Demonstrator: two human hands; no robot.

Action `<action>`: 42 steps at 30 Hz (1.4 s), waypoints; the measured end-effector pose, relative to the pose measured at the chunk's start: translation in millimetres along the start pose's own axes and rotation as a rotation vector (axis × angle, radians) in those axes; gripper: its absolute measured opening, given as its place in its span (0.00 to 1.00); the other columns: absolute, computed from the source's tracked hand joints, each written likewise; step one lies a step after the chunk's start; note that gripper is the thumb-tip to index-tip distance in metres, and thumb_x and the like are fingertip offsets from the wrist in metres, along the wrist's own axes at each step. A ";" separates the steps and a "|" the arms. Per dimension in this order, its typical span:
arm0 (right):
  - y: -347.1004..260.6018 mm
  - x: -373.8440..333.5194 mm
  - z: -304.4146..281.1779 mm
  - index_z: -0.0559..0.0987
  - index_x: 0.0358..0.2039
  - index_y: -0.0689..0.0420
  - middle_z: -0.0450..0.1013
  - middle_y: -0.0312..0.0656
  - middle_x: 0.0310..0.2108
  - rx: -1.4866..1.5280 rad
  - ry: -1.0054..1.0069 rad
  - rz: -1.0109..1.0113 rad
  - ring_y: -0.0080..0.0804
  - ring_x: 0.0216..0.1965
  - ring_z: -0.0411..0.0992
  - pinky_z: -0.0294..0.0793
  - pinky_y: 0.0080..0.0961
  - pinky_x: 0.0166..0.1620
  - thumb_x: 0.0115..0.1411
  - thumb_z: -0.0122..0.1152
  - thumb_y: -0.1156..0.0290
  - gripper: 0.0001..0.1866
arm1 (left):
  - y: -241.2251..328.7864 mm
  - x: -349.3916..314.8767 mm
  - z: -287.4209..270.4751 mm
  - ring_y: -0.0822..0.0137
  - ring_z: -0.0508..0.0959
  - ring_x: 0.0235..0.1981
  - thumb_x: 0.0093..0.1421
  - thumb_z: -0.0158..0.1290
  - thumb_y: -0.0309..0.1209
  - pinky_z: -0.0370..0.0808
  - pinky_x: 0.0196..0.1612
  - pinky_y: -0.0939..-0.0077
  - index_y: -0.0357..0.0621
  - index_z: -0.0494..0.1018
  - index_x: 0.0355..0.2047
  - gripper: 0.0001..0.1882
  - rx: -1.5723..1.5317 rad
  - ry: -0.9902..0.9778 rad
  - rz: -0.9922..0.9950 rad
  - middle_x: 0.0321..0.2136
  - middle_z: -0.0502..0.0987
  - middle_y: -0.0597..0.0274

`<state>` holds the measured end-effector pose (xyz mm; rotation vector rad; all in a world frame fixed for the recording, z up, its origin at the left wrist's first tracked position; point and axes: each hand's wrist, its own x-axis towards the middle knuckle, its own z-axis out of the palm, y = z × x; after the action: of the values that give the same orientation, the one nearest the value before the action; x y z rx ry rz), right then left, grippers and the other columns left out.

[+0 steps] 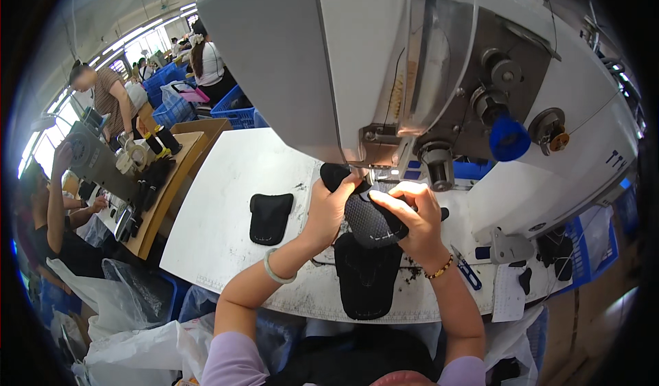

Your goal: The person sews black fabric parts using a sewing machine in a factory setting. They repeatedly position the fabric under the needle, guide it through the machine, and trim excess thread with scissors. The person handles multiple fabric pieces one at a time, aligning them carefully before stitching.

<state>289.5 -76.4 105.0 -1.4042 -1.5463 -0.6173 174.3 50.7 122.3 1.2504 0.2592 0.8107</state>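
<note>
The black fabric piece with a grey honeycomb-textured face (374, 216) lies under the needle area of the large white sewing machine (274, 56), its long axis tilted from eleven o'clock to five. Its broad rounded end points toward five o'clock, while a plain black part shows at eleven, beside the left hand (325, 206).

Both hands are closed on it, set apart at its two sides: the left grips at ten o'clock, thumb near the needle, and the right hand (417, 216) pinches at two o'clock with thumb and fingers. The face looks finely dimpled and slightly glossy, with short pale stitch-like marks near the five o'clock end. A long black fabric piece with a rounded end (367, 286) reaches out from beneath it to six o'clock; whether the two are joined cannot be told.

The machine head closes in twelve o'clock, and its upright stands at three. The widest stretch of the flat white tabletop (213, 201) spreads from eight to ten o'clock, around a small flat black fabric piece (270, 218) at nine. Blue-handled metal snips (468, 273) lie at four, near the right forearm, and the table's curved front edge runs just beyond the long piece's tip at six
</note>
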 end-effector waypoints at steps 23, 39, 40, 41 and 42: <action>-1.6 -6.4 -2.4 0.81 0.43 0.46 0.66 0.33 0.37 -0.207 -0.093 -0.034 0.27 0.34 0.69 0.72 0.25 0.36 0.44 0.67 0.59 0.22 | 4.1 5.6 -21.0 0.73 0.73 0.40 0.59 0.50 0.25 0.69 0.46 0.77 0.36 0.72 0.38 0.08 0.098 -0.152 -0.121 0.36 0.75 0.63; -7.5 -14.7 2.1 0.80 0.45 0.46 0.68 0.34 0.41 -0.316 -0.062 -0.028 0.31 0.37 0.67 0.66 0.30 0.40 0.36 0.57 0.75 0.30 | -2.9 18.2 -23.1 0.76 0.74 0.38 0.60 0.51 0.23 0.68 0.45 0.79 0.36 0.75 0.39 0.07 -0.138 -0.197 -0.121 0.35 0.77 0.65; -7.4 -16.9 2.1 0.80 0.45 0.46 0.68 0.33 0.41 -0.330 -0.055 -0.050 0.30 0.37 0.67 0.66 0.30 0.40 0.37 0.57 0.75 0.29 | -3.1 17.8 -22.9 0.75 0.74 0.38 0.60 0.51 0.23 0.68 0.45 0.79 0.36 0.75 0.38 0.07 -0.140 -0.190 -0.121 0.35 0.77 0.65; -7.7 -18.7 2.7 0.80 0.45 0.46 0.68 0.33 0.41 -0.343 -0.048 -0.072 0.30 0.37 0.67 0.65 0.31 0.41 0.38 0.57 0.74 0.28 | -3.1 17.2 -22.7 0.75 0.74 0.38 0.60 0.51 0.23 0.68 0.44 0.79 0.36 0.75 0.38 0.07 -0.143 -0.184 -0.121 0.35 0.77 0.65; -7.7 -19.5 3.2 0.80 0.45 0.45 0.68 0.33 0.41 -0.355 -0.040 -0.098 0.30 0.37 0.66 0.65 0.31 0.41 0.39 0.57 0.74 0.27 | -3.1 16.7 -22.4 0.75 0.74 0.38 0.60 0.51 0.23 0.68 0.44 0.79 0.36 0.75 0.38 0.07 -0.145 -0.174 -0.118 0.35 0.77 0.65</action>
<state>279.7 -84.9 88.2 -1.6158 -1.5986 -0.9646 174.0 78.1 116.3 1.1501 0.1295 0.6045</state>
